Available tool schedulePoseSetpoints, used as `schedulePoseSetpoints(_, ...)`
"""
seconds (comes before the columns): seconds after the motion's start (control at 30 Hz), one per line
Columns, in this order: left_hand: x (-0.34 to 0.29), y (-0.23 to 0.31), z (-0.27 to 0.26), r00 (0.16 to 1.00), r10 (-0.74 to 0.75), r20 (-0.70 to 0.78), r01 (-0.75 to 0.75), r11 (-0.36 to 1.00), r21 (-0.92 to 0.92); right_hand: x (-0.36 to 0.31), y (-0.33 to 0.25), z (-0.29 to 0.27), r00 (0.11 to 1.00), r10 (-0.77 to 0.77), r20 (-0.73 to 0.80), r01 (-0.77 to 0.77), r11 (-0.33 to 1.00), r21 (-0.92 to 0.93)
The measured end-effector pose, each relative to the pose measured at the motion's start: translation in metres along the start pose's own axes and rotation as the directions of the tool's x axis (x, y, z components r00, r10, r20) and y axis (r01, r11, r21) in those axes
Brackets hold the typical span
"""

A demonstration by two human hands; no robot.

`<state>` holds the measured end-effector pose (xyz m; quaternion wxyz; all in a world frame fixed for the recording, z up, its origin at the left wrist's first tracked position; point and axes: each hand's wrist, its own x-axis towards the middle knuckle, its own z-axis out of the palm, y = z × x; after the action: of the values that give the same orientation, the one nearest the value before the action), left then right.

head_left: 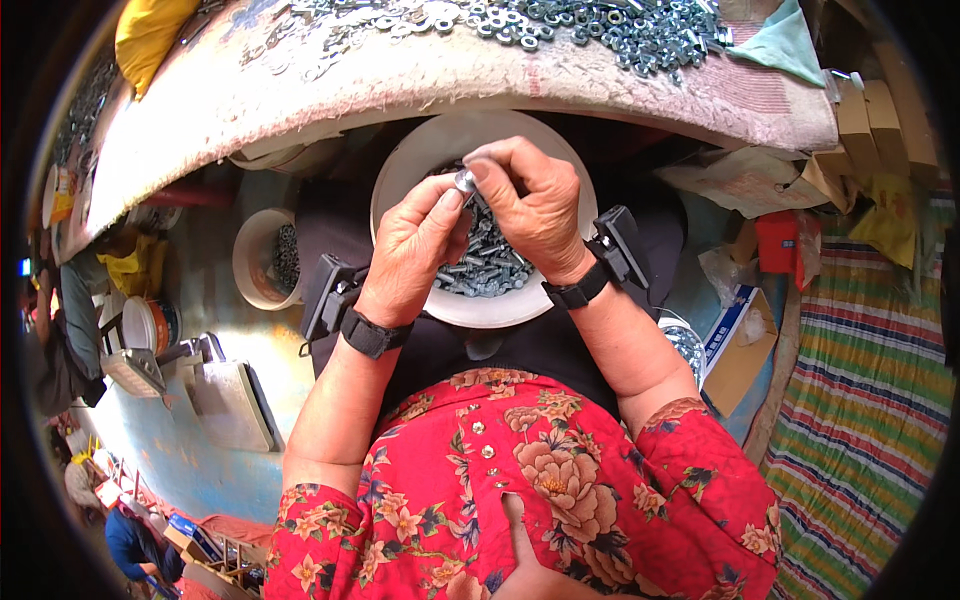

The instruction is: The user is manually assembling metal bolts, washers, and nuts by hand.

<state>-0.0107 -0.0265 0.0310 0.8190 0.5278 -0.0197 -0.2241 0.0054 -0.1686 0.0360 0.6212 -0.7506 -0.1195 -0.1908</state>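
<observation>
My left hand (418, 238) and my right hand (532, 205) meet over a large white bucket (398, 158) between my legs. Thumb and fingers of both are pinched on a small shiny bolt (465, 181), whose round end or washer faces up; the rest of it is hidden by the fingers. Below the hands, many loose metal bolts (490, 262) lie in the bucket.
Ahead, a fabric-covered table (440, 75) bears a heap of nuts (640, 35) and washers. A smaller white bucket (262, 262) with metal parts stands left, near a platform scale (235, 405). At right are a cardboard box (742, 355), a red container (778, 242) and a striped sheet (860, 400).
</observation>
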Motion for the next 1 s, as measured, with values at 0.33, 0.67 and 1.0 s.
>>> schedulePoseSetpoints(0.33,0.007,-0.004,-0.014,1.000,0.023,-0.018,-0.025,0.994,-0.107,0.110,0.046,-0.061,0.977,-0.208,0.050,0.171,0.624,-0.763)
schedulePoseSetpoints(0.67,0.004,0.011,-0.020,0.998,0.053,-0.046,-0.053,0.999,0.004,0.098,0.022,-0.058,0.951,0.018,0.309,0.118,0.902,-0.416)
schedulePoseSetpoints(1.0,-0.005,0.025,-0.009,0.995,0.097,0.012,-0.098,0.983,0.154,0.039,-0.029,-0.035,0.845,0.024,0.535,0.067,0.987,-0.149)
